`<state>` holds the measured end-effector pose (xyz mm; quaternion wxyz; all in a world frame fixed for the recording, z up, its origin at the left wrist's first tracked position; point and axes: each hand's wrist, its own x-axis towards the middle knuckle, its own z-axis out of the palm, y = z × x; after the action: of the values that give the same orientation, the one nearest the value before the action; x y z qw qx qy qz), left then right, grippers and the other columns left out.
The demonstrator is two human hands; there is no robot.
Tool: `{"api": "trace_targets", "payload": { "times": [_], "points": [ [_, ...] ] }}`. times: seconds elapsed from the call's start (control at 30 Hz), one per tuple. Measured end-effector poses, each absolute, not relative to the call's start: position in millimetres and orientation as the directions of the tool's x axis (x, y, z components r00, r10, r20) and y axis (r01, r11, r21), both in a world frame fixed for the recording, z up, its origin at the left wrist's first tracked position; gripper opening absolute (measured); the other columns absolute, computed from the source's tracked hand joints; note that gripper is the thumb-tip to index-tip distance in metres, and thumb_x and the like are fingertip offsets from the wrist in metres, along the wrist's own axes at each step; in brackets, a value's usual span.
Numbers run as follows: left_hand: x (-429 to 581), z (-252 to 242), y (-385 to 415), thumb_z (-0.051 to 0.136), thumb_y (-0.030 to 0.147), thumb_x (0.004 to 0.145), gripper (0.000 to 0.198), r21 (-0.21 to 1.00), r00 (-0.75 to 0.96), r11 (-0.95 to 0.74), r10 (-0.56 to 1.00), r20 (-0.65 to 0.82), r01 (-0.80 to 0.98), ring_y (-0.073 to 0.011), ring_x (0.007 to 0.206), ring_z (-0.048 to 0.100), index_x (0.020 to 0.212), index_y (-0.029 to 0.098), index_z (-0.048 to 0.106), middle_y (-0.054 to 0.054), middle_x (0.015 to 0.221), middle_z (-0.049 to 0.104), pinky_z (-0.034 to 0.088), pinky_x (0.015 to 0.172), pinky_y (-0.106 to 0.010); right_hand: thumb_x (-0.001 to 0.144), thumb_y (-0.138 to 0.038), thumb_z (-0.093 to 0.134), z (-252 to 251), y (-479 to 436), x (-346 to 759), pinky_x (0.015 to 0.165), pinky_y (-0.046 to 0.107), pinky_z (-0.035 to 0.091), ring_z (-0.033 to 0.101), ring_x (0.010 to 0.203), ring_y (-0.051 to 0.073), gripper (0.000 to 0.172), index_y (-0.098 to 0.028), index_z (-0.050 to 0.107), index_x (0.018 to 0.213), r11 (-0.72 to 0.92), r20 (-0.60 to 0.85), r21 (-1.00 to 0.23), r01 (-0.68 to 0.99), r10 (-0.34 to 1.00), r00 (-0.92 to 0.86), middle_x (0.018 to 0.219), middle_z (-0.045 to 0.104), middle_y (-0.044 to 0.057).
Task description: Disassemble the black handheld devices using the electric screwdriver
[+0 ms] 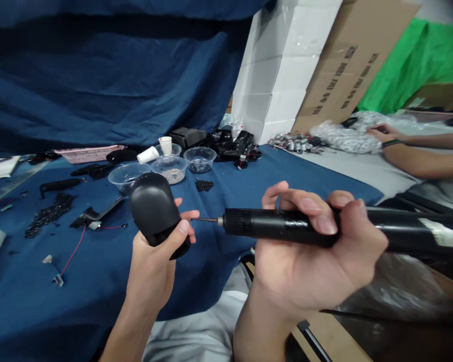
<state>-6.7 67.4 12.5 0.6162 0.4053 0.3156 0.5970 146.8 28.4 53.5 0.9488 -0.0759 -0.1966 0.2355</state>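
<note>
Above blue cloth: left hand fingers clamp black shell; right hand fingers wrap screwdriver, bit beside shell.

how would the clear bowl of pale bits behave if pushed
The clear bowl looks thin-walled, so probably light and flexible. On the blue cloth it would likely drag, and might tip and spill its loose bits.

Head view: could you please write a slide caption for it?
Left hand holds a black shell; right hand points an electric screwdriver at it.

Single head-worn view, forward and down, close over the blue-clothed table
</note>
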Motion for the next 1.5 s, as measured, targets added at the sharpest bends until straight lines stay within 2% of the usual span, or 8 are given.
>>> {"api": "trace_targets", "payload": {
  "times": [0.17,0.4,0.57,0.77,1.0,1.17,1.3,1.5],
  "points": [
    [-5,15,67,0.106,0.035,0.077,0.053,0.888,0.064,-0.070,0.992,0.111,-0.455,-0.0145,0.076,0.071,0.122,0.021,0.081,-0.004,0.092,0.082,0.061,0.072,-0.026,0.091,-0.025,0.082,53,26,148,0.093,0.030,0.066,0.064,0.065,0.005,0.026,-0.022,0.056,0.086,0.866,0.329,-0.214,-0.451,0.499,0.802,0.060,0.047,-0.015],
    [0,20,65,0.104,0.030,0.075,0.050,0.896,0.065,-0.049,0.994,0.087,-0.441,-0.0120,0.070,0.068,0.119,0.018,0.083,0.001,0.083,0.076,0.059,0.071,-0.025,0.089,-0.030,0.086,53,23,147,0.090,0.028,0.067,0.060,0.063,0.006,0.033,-0.025,0.054,0.084,0.845,0.326,-0.311,-0.435,0.525,0.786,0.060,0.036,-0.014],
    [-4,23,67,0.098,0.023,0.071,0.032,0.944,0.005,-0.132,0.990,0.140,-0.303,-0.0129,0.063,0.065,0.100,0.018,0.085,0.002,0.074,0.075,0.056,0.067,-0.027,0.085,-0.032,0.088,56,22,148,0.083,0.028,0.070,0.053,0.059,0.008,0.033,-0.025,0.057,0.081,0.823,0.349,-0.392,-0.411,0.547,0.761,0.057,0.034,-0.014],
    [-22,22,79,0.102,0.026,0.063,0.030,0.988,0.097,-0.145,0.984,0.149,-0.052,-0.0186,0.062,0.066,0.088,0.018,0.088,-0.002,0.071,0.077,0.056,0.065,-0.033,0.082,-0.033,0.089,53,26,154,0.075,0.028,0.071,0.048,0.057,0.009,0.029,-0.026,0.061,0.082,0.789,0.405,-0.454,-0.414,0.596,0.693,0.057,0.029,-0.013],
    [-27,21,80,0.103,0.030,0.064,0.024,0.994,0.264,-0.103,0.960,0.090,0.034,-0.0200,0.066,0.067,0.073,0.016,0.085,-0.007,0.074,0.079,0.054,0.062,-0.031,0.084,-0.031,0.087,45,30,158,0.074,0.030,0.071,0.047,0.057,0.011,0.026,-0.026,0.062,0.086,0.735,0.441,-0.520,-0.436,0.668,0.600,0.059,0.022,-0.012],
    [-23,20,82,0.100,0.035,0.074,0.032,0.987,0.225,-0.067,0.969,0.100,-0.148,-0.0167,0.063,0.066,0.097,0.015,0.088,-0.007,0.082,0.081,0.058,0.064,-0.030,0.081,-0.036,0.092,47,25,162,0.077,0.028,0.068,0.044,0.058,0.011,0.033,-0.026,0.060,0.083,0.760,0.398,-0.489,-0.428,0.631,0.666,0.058,0.026,-0.012],
    [-19,17,86,0.097,0.037,0.081,0.043,0.936,0.205,0.021,0.977,0.055,-0.352,-0.0175,0.079,0.069,0.118,0.016,0.086,-0.006,0.094,0.078,0.061,0.071,-0.027,0.080,-0.041,0.094,47,23,169,0.074,0.025,0.063,0.044,0.057,0.010,0.040,-0.026,0.058,0.083,0.796,0.332,-0.470,-0.382,0.561,0.758,0.057,0.023,-0.013],
    [-9,14,78,0.091,0.013,0.076,0.052,0.804,0.358,0.213,0.934,0.001,-0.556,-0.0149,0.081,0.063,0.122,0.029,0.074,0.000,0.096,0.067,0.057,0.067,-0.025,0.075,-0.032,0.082,40,26,174,0.040,0.018,0.028,0.005,0.042,0.004,0.028,-0.023,0.056,0.078,0.891,0.369,-0.337,-0.304,0.422,0.828,0.053,0.021,-0.018]
  ]
}}
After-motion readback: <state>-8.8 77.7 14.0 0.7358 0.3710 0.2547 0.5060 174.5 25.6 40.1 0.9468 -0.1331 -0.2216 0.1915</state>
